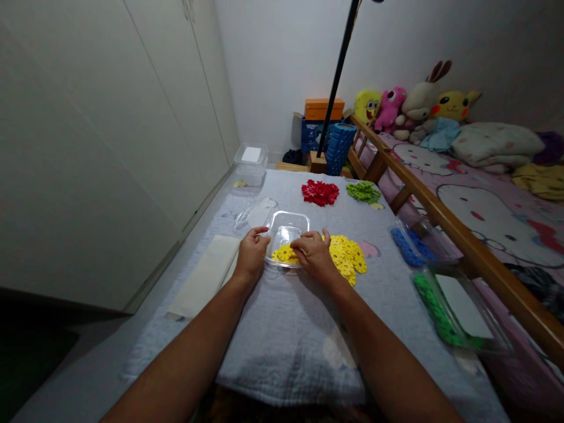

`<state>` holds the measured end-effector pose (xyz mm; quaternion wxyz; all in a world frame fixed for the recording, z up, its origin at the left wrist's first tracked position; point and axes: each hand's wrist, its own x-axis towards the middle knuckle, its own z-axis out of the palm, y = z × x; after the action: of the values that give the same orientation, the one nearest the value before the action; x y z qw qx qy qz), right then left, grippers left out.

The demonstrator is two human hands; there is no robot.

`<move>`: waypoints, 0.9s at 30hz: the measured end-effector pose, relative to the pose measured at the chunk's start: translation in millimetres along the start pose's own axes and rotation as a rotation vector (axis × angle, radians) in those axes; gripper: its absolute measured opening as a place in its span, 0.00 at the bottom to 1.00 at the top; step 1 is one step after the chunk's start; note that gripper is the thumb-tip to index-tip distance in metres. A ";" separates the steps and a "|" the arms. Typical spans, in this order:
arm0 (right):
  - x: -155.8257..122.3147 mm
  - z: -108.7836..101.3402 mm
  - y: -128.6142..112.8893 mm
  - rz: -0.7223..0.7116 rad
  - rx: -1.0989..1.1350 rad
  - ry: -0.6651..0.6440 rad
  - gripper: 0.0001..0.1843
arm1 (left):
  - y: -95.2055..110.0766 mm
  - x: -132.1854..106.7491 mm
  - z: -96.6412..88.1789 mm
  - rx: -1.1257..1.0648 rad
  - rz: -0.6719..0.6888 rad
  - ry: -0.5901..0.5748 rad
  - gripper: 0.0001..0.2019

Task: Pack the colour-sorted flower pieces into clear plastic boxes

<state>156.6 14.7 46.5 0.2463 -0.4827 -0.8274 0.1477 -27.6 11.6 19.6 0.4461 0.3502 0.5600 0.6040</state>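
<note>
A clear plastic container (288,218) stands on the cloth-covered table, with several yellow flower-shaped plastic discs (282,254) inside at its near end. My left hand (252,254) is at the container's left side, thumb and forefinger against its rim. Over the near right part of the container, my right hand (312,252) has its thumb and fingers pinched together; whatever is between them is hidden. Just right of that hand, a loose pile of yellow flower-shaped discs (348,255) lies on the cloth, partly covered by my wrist.
Red pieces (320,192) and light green pieces (363,191) lie at the far side. Lidded boxes of blue pieces (412,245) and green pieces (440,311) stand right, beside the wooden bed rail (423,200). A clear lid (256,212), a folded cloth (205,273) and a tub (251,167) are left.
</note>
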 end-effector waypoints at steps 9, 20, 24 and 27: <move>-1.7 -28.8 50.5 0.240 -0.171 0.222 0.11 | -3.2 0.7 -1.4 0.028 0.025 0.008 0.21; -5.1 -13.6 60.9 0.304 -0.409 0.021 0.15 | -2.4 1.0 -0.2 0.038 0.031 0.023 0.20; -4.1 -15.9 58.3 0.306 -0.388 0.061 0.14 | -2.4 1.0 0.3 0.024 0.030 0.029 0.20; -3.8 -17.1 58.0 0.288 -0.362 0.088 0.14 | -2.8 1.2 0.6 0.019 0.022 0.029 0.20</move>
<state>209.6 40.0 31.8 0.1680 -0.6381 -0.7514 0.0091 -27.1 12.9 16.8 0.4279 0.3516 0.5682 0.6087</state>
